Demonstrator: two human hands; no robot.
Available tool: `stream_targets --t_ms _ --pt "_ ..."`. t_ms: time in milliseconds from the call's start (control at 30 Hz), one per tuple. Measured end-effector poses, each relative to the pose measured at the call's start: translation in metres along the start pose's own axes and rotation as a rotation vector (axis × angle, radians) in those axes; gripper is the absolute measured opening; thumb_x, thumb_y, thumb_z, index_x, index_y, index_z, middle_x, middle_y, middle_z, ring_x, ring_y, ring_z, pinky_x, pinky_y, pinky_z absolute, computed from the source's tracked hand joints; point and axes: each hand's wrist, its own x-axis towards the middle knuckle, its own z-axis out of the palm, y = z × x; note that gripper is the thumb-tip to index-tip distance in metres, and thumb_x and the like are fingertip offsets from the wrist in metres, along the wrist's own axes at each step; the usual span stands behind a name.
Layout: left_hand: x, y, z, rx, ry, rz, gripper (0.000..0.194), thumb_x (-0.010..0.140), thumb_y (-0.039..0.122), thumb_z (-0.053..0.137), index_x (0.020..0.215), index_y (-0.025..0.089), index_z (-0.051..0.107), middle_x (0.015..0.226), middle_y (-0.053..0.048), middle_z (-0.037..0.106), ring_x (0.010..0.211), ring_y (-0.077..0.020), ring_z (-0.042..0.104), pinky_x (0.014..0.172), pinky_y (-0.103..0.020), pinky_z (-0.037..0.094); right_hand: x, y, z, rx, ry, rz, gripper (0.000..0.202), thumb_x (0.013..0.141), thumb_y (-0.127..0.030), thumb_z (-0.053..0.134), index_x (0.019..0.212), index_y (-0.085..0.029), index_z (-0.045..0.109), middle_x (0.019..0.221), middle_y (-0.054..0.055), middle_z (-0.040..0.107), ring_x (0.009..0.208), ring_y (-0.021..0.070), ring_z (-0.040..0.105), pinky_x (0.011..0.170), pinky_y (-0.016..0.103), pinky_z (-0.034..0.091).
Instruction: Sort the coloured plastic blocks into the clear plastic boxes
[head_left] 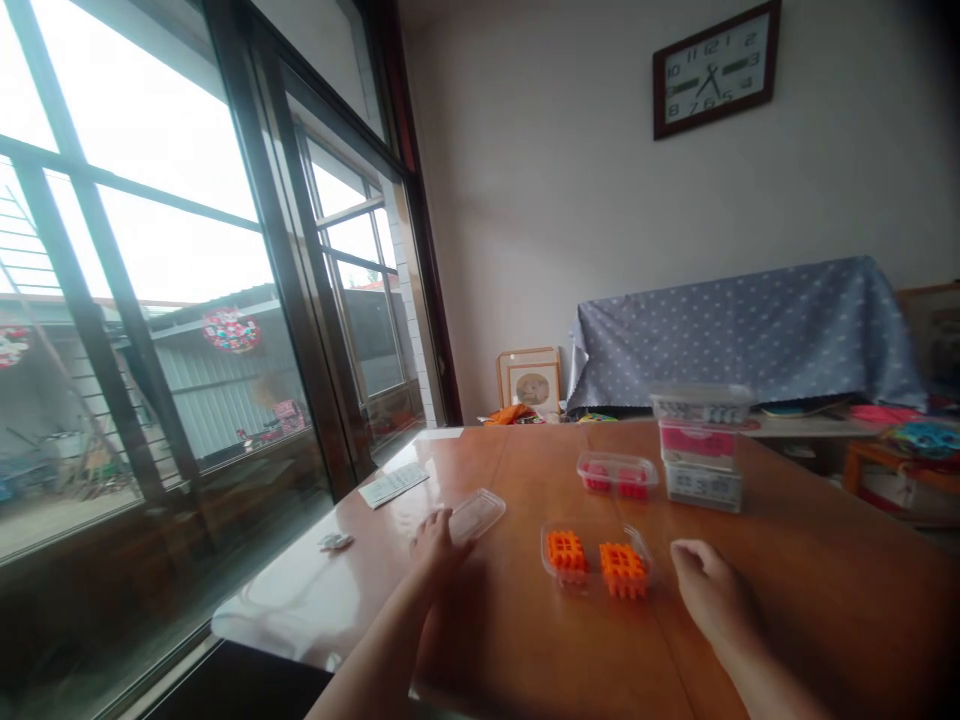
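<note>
My left hand (435, 540) reaches over the table, fingers apart, at the near left edge of a clear plastic lid (480, 515). Whether the fingertips touch the lid is hard to make out. To its right stands a clear plastic container (592, 583) with two orange lattice blocks, one on the left (565, 552) and one on the right (624, 570). My right hand (709, 580) hovers or rests just right of this container, apart from it, with its fingers curled in and nothing visible in them.
Behind sits a clear container (616, 462) with pink-red blocks. Beside it rises a stack of boxes (703, 445). A printed paper sheet (394, 484) and a small silvery item (335, 541) lie on the left of the wooden table (510, 640), near the glass window (187, 250).
</note>
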Motion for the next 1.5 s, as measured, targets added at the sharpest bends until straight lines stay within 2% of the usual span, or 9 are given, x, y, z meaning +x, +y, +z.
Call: stream_targets --t_ms 300,467,600,700,900,1000,1100,1267,1500 --pt "0.014 -0.017 0.007 -0.111 -0.062 -0.02 0.094 0.068 0.051 0.076 0.148 0.02 0.038 0.155 -0.017 0.04 0.142 -0.0395 0.035 0.108 -0.047 0.032 -0.002 0.001 -0.001 -0.027 -0.002 -0.008 0.039 0.083 -0.055 0.048 0.1 -0.027 0.068 0.106 0.008 0.075 0.094 0.0281 0.07 0.079 0.035 0.049" --pt "0.023 -0.017 0.002 -0.25 -0.104 -0.01 0.088 0.058 0.046 0.082 0.136 0.019 0.052 0.142 -0.018 0.054 0.133 -0.0388 0.046 0.105 -0.043 0.036 -0.002 -0.003 -0.003 -0.027 0.011 -0.021 0.04 0.08 -0.055 0.049 0.099 -0.027 0.07 0.106 0.008 0.076 0.094 0.0283 0.07 0.079 0.035 0.049" --pt "0.017 -0.011 -0.006 -0.448 -0.107 -0.035 0.075 0.063 0.043 0.079 0.129 0.018 0.055 0.129 -0.015 0.062 0.119 -0.0331 0.057 0.095 -0.035 0.043 0.002 0.0 -0.001 -0.026 0.014 -0.012 0.038 0.079 -0.055 0.05 0.097 -0.028 0.07 0.105 0.008 0.076 0.094 0.0284 0.07 0.08 0.035 0.049" --pt "0.018 -0.012 -0.018 -0.601 -0.144 -0.084 0.059 0.073 0.057 0.069 0.117 0.017 0.061 0.115 -0.013 0.067 0.108 -0.0294 0.062 0.082 -0.032 0.048 0.004 0.005 0.002 -0.031 0.006 -0.003 0.039 0.079 -0.056 0.049 0.098 -0.028 0.07 0.105 0.008 0.076 0.094 0.0281 0.07 0.08 0.035 0.049" --pt "0.034 -0.03 -0.036 -0.884 -0.346 -0.261 0.073 0.079 0.081 0.043 0.098 0.014 0.065 0.088 -0.011 0.07 0.069 -0.0221 0.069 0.052 -0.025 0.042 0.009 0.014 0.005 -0.034 -0.005 -0.03 0.042 0.079 -0.058 0.05 0.099 -0.027 0.07 0.104 0.009 0.076 0.093 0.0292 0.071 0.08 0.036 0.05" --pt "0.038 -0.037 -0.032 -0.966 -0.338 -0.354 0.072 0.081 0.082 0.04 0.092 0.014 0.061 0.081 -0.011 0.069 0.064 -0.021 0.069 0.05 -0.023 0.041 0.013 0.016 0.006 0.002 -0.004 -0.02 0.043 0.077 -0.058 0.052 0.098 -0.026 0.071 0.102 0.009 0.077 0.09 0.0293 0.071 0.081 0.038 0.051" --pt "0.036 -0.037 -0.021 -1.014 -0.268 -0.419 0.062 0.083 0.077 0.046 0.09 0.016 0.054 0.076 -0.009 0.067 0.059 -0.0183 0.065 0.05 -0.025 0.043 0.018 0.018 0.008 0.014 -0.023 0.009 0.041 0.076 -0.058 0.053 0.095 -0.027 0.071 0.1 0.009 0.077 0.089 0.0297 0.071 0.081 0.039 0.051" --pt "0.031 -0.031 -0.011 -1.023 -0.17 -0.419 0.031 0.079 0.041 0.069 0.081 0.018 0.049 0.066 -0.003 0.061 0.051 -0.0124 0.057 0.048 -0.022 0.039 0.017 0.017 0.007 -0.025 -0.048 0.02 0.042 0.079 -0.06 0.051 0.098 -0.027 0.07 0.104 0.008 0.077 0.094 0.0291 0.071 0.082 0.038 0.05" --pt "0.036 -0.008 -0.031 -1.018 -0.117 -0.282 0.021 0.079 0.034 0.062 0.092 0.018 0.055 0.077 -0.004 0.069 0.056 -0.0102 0.057 0.051 -0.02 0.036 -0.001 -0.001 -0.001 -0.066 -0.019 -0.023 0.037 0.082 -0.057 0.047 0.095 -0.029 0.069 0.103 0.006 0.076 0.091 0.0275 0.07 0.076 0.034 0.049"
